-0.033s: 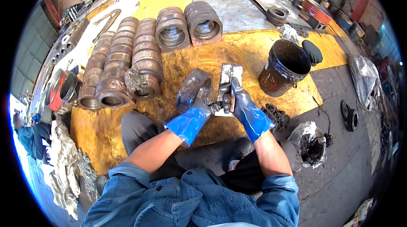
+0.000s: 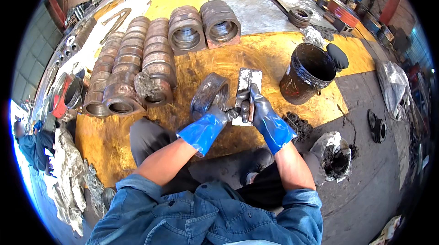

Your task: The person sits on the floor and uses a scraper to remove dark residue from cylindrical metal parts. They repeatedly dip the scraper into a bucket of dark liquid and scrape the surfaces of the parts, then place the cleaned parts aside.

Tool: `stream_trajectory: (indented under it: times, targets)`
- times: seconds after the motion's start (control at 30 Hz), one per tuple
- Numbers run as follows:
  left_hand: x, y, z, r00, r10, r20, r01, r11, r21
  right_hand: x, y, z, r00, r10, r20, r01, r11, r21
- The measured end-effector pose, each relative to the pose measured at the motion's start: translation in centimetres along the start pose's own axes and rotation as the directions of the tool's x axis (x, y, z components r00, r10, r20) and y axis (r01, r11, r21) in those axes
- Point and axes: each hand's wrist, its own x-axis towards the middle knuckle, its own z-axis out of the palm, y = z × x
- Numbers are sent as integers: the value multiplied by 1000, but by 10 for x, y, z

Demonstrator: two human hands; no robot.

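Observation:
Both my hands wear gloves with blue cuffs and dark-smeared fingers, and they meet in front of me. My left hand (image 2: 220, 116) is closed, its fingertips against a small dark thing beside the right fingers. Curled fingers of my right hand (image 2: 259, 110) close round something narrow and brownish, mostly hidden. Beneath the hands lies a flat, pale rectangular plate (image 2: 248, 78) with dark smears, partly covered by the gloves. Just left of it, a thick metal ring (image 2: 206, 95) stands on its edge, close to my left hand.
Rows of rusty metal collars (image 2: 122, 82) stand at left, with a grey wad (image 2: 145, 85) on one. Two larger collars (image 2: 222, 30) sit farther back. At right are a black-smeared bucket (image 2: 292, 80), a dark clump (image 2: 299, 127) and a bag of black stuff (image 2: 337, 160). A person (image 2: 29, 144) is far left.

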Motion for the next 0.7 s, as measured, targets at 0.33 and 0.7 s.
stream_trajectory:
  times: [0.33,0.7]
  targets:
    - [71,15,-91,923,333,191,-384,802,457,6,16,29,985,-75,157,88,993,-80]
    - [9,97,-77,988,83,128,-109,971,213,16,36,29,1000,-2,15,6,953,-303]
